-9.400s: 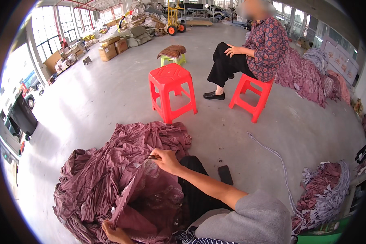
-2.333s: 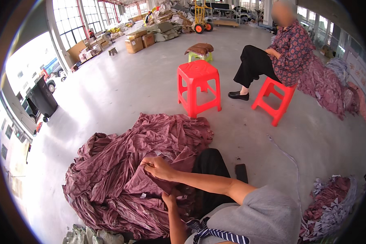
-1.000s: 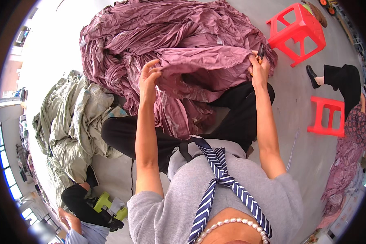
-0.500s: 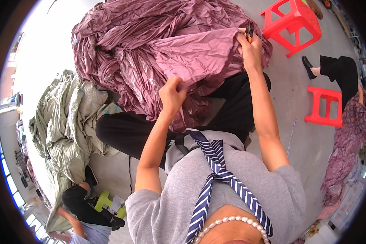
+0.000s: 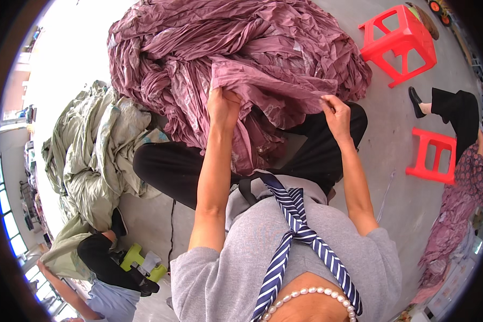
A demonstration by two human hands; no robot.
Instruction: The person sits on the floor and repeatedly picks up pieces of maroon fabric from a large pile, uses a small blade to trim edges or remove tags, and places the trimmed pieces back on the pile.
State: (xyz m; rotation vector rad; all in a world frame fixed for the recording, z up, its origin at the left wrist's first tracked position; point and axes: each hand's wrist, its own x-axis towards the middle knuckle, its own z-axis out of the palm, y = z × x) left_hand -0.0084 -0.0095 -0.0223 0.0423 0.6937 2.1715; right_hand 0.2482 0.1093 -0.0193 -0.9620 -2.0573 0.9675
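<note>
A large heap of crumpled mauve-pink fabric (image 5: 236, 37) lies in front of me and spills over my lap. My left hand (image 5: 223, 106) grips a raised fold of it with fingers closed, the cloth standing up above the knuckles. To the right, my right hand (image 5: 336, 117) pinches the cloth's edge between thumb and fingertips. Between both hands the fabric stretches in a loose, slightly sagging strip. Whether anything else sits inside my right palm is hidden.
Grey-green fabric (image 5: 94, 155) is heaped at the left, where a co-worker's arm (image 5: 70, 290) holds part of it, beside a lime-green stool (image 5: 131, 256). Red plastic stools (image 5: 405, 40) stand at the right, near another person's black-trousered leg (image 5: 456, 107). A dark cord (image 5: 172, 231) crosses the floor.
My left hand has moved up onto the fabric and grips it. My right hand has come down along the edge; the small black-and-orange tool seen in it earlier no longer shows.
</note>
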